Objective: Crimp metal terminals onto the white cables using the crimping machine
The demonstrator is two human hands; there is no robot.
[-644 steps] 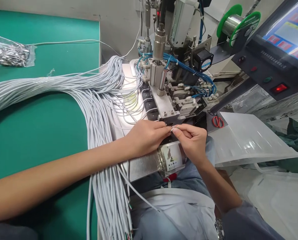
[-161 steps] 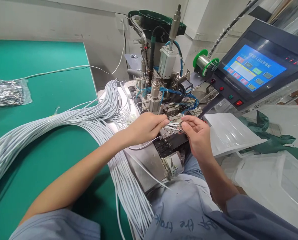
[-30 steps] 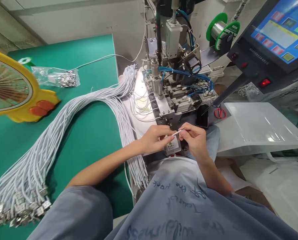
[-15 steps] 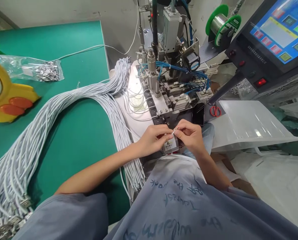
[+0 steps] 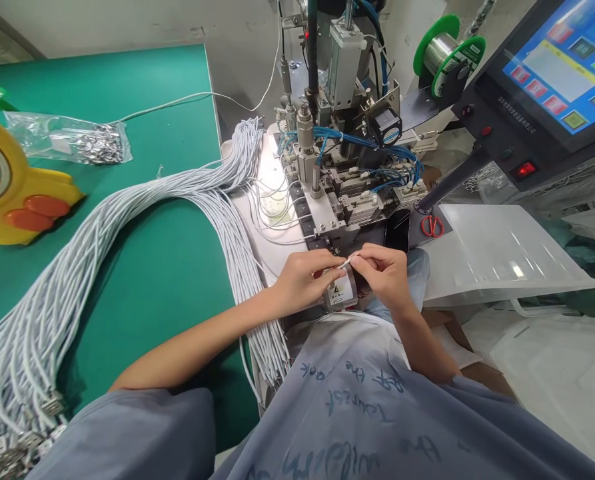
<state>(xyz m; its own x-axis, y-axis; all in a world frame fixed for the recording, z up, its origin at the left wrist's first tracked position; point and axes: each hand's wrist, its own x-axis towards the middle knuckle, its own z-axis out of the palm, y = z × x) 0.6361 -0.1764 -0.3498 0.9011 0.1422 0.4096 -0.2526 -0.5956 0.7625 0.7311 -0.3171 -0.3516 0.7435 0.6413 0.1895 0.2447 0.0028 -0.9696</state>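
Observation:
Between both hands is the end of a white cable (image 5: 345, 264), just in front of the machine (image 5: 327, 207). My left hand (image 5: 307, 279) pinches the cable between thumb and fingers. At the cable's tip, my right hand (image 5: 383, 270) is closed too, thumb against forefinger; the wires there are too small to make out. A thick bundle of white cables (image 5: 177, 187) lies to the left, one branch hanging past my left forearm. A few single cables run to the machine's front edge. Below the hands shows a small box with a warning label (image 5: 341, 293).
On the green table (image 5: 157, 267) lie a bag of metal connectors (image 5: 97, 143) and a yellow duck-shaped object (image 5: 22, 187). Right of the machine are red-handled scissors (image 5: 432, 227), a phone (image 5: 397, 231), a solder spool (image 5: 447, 53), a touchscreen (image 5: 567, 67) and a white tray (image 5: 502, 253).
The view has shifted slightly. My right fingers have moved a little at the cable's tip, and slightly more of the cable shows between the hands. Both hands keep their grip.

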